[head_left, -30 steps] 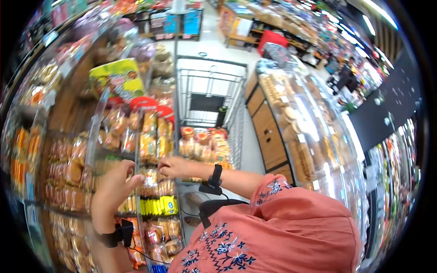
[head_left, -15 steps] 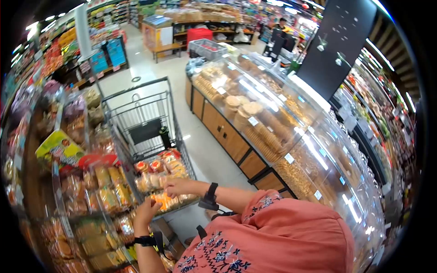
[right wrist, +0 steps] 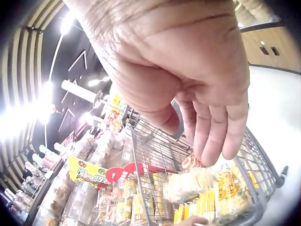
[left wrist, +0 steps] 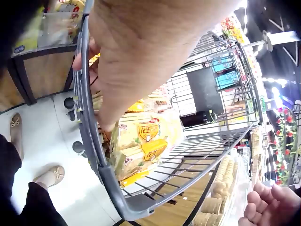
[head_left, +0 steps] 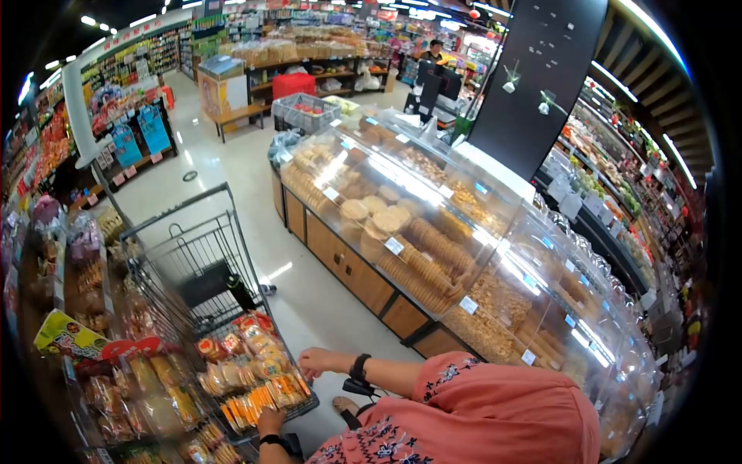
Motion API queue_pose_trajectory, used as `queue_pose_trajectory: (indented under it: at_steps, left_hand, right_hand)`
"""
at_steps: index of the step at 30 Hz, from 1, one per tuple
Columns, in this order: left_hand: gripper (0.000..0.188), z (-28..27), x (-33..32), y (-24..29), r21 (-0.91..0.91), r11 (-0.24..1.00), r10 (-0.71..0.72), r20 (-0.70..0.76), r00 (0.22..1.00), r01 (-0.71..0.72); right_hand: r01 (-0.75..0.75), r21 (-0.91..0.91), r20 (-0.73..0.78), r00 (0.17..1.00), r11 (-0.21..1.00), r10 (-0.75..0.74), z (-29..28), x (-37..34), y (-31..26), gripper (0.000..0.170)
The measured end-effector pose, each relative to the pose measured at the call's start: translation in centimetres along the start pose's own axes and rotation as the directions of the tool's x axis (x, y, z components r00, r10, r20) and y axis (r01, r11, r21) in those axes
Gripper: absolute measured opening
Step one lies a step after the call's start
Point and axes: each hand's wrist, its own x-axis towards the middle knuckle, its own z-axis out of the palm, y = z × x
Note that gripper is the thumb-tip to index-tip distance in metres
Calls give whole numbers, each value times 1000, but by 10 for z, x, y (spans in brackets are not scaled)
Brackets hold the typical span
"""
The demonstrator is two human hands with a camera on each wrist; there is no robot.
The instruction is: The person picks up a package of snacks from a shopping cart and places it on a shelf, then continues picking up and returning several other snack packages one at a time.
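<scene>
My left hand (head_left: 270, 421) is at the near end of a shopping cart (left wrist: 91, 141), over orange-and-white bread packs (head_left: 251, 404). The left wrist view shows the hand (left wrist: 117, 70) close up, thumb down beside yellow-labelled packs (left wrist: 146, 136), its fingers partly behind the cart's rim; whether they grip anything, I cannot tell. My right hand (head_left: 321, 362) hangs over the cart's right edge, empty. Its fingers (right wrist: 211, 136) are relaxed and slightly bent above the wrapped packs (right wrist: 230, 188) in the right wrist view.
Packaged bread fills the shelf (head_left: 147, 394) on the left, with a yellow sign (head_left: 69, 334). To the right runs a clear-covered counter of biscuits (head_left: 386, 220). A grey crate (head_left: 305, 112) and a dark pillar (head_left: 533, 85) stand farther back, near a person. Tiled floor (head_left: 309, 290) lies between.
The head view has swung right, bringing more of the biscuit counter into sight. My left hand has moved from the bread shelf to the packs at the cart's near end. The hands are farther apart.
</scene>
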Motion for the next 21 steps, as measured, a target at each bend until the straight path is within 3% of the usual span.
queue_pose_trajectory:
  at_steps: [2, 6, 8, 10, 11, 12, 13, 15, 16, 17, 18, 19, 20, 21]
  left_hand:
    - [58, -3, -4, 3, 27, 999, -25, -20, 999, 25]
    - [45, 12, 2, -11, 29, 998, 64, -165, 984, -60]
    - [38, 16, 6, -8, 11, 1000, -25, -232, 972, 28]
    - [35, 8, 1, -7, 68, 997, -28, -193, 981, 42]
    - [34, 2, -7, -2, 91, 992, -61, -219, 974, 83]
    - [34, 2, -10, -10, 87, 996, 5, -303, 953, 22]
    - [33, -8, -22, -6, 77, 996, 60, -292, 954, -39]
    - [34, -27, -49, 1, -35, 999, -19, -305, 952, 8]
    - [35, -30, -60, 0, -50, 998, 18, -387, 922, -40]
    - [36, -18, -54, -20, -63, 993, 63, -428, 901, -99]
    - [35, -26, -68, -16, -132, 982, 62, -454, 889, -136]
    - [36, -32, -78, -17, -161, 981, 36, -410, 912, -111]
    - [35, -30, -82, -27, -185, 971, 55, -444, 894, -152]
    - [35, -36, -93, -25, -203, 969, 38, -432, 901, -138]
  right_hand:
    - [-34, 12, 24, 999, 999, 34, -12, 3, 7, 34]
    - [-69, 44, 30, 997, 997, 68, -25, 6, 18, 34]
    - [-97, -10, 44, 994, 995, 98, -29, 9, 14, 35]
    - [-111, 30, 85, 990, 993, 108, -34, 9, 10, 33]
    - [-21, 44, 145, 989, 999, 14, -39, 14, 14, 31]
    - [56, 74, 202, 977, 996, -69, -43, 18, 19, 29]
    - [45, 116, 205, 976, 992, -68, -45, 20, 14, 27]
    - [13, 87, 168, 985, 996, -28, -44, 5, -36, 27]
    - [150, 105, 181, 969, 983, -167, -51, 6, -47, 26]
    - [134, 129, 146, 977, 982, -153, -51, 4, -77, 30]
    - [198, 136, 162, 962, 971, -219, -53, -12, -120, 32]
    - [306, 16, 139, 942, 952, -305, -47, -47, -182, 33]
    - [470, 229, 106, 858, 852, -502, -45, -75, -214, 50]
    - [602, 270, 83, 763, 752, -641, -45, -100, -247, 50]
